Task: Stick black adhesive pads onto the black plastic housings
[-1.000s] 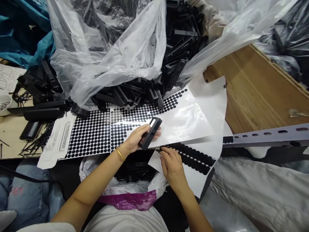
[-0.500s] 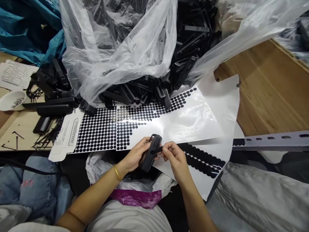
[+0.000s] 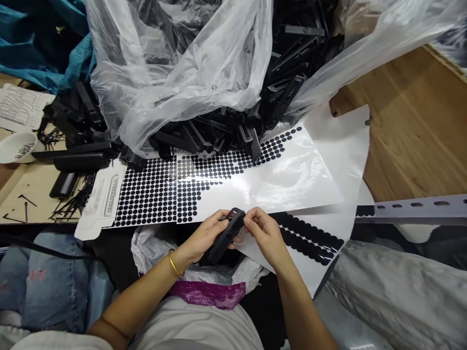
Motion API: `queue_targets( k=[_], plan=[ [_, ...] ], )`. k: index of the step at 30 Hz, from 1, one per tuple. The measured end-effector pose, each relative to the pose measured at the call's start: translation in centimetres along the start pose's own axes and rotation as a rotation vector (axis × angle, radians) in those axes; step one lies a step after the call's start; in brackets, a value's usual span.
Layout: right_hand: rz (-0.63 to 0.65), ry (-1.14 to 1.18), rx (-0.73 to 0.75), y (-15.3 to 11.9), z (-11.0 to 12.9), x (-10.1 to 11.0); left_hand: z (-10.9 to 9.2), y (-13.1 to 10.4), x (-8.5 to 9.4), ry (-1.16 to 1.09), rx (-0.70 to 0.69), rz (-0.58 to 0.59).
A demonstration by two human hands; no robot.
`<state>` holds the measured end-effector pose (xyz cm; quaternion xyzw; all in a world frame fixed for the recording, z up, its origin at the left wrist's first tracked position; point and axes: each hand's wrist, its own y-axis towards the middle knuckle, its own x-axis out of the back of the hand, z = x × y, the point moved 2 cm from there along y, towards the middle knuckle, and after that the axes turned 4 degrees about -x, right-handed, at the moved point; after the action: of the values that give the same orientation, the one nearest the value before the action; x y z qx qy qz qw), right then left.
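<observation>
My left hand [image 3: 204,237] is closed around a long black plastic part [image 3: 223,239] with a carbon-fibre-like pattern and an opening near its upper end. It is held tilted above an open plastic bag. At the part's upper right edge, my right hand [image 3: 263,231] has thumb and fingers pinched together. Whatever lies between those fingertips is too small or hidden to make out. Just beyond my hands lies a white sheet of round black stickers [image 3: 149,194], with bare backing [image 3: 288,180] on its right side. Larger black round stickers [image 3: 310,237] run in two rows beside my right wrist.
A clear plastic bag [image 3: 175,82] of similar black parts [image 3: 204,131] stands behind the sheet. To the left are a white bowl [image 3: 16,147] of small metal pieces, thin black rods and a printed card [image 3: 104,194]. The lined bag [image 3: 153,260] sits below my hands.
The black part has turned in my left hand, showing its opening more. A thin black strip seen earlier between the part and my right fingers no longer shows. My right hand is closer to the part's end.
</observation>
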<state>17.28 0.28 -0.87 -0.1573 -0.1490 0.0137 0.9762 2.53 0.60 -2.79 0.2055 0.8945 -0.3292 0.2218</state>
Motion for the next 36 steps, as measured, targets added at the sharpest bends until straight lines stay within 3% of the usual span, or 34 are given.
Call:
queue_targets(
  k=[6,17,28,33,36],
  plan=[
    [0.005,-0.148,0.019,-0.2,0.5,0.0,-0.1,-0.2,-0.1,0.045,-0.006,-0.013],
    [-0.053,-0.215,0.077,0.0,0.6,-0.3,-0.1,-0.4,-0.3,0.068,-0.004,-0.039],
    [-0.085,-0.172,0.083,0.2,0.2,-1.2,0.3,0.0,0.1,0.390,-0.111,-0.038],
    [-0.178,-0.309,0.163,-0.2,-0.4,-2.3,0.1,0.1,0.1,0.446,-0.142,-0.072],
    [-0.347,-0.435,0.272,-0.5,-0.7,-2.2,0.0,-0.1,0.4,0.485,-0.163,-0.083]
  ],
)
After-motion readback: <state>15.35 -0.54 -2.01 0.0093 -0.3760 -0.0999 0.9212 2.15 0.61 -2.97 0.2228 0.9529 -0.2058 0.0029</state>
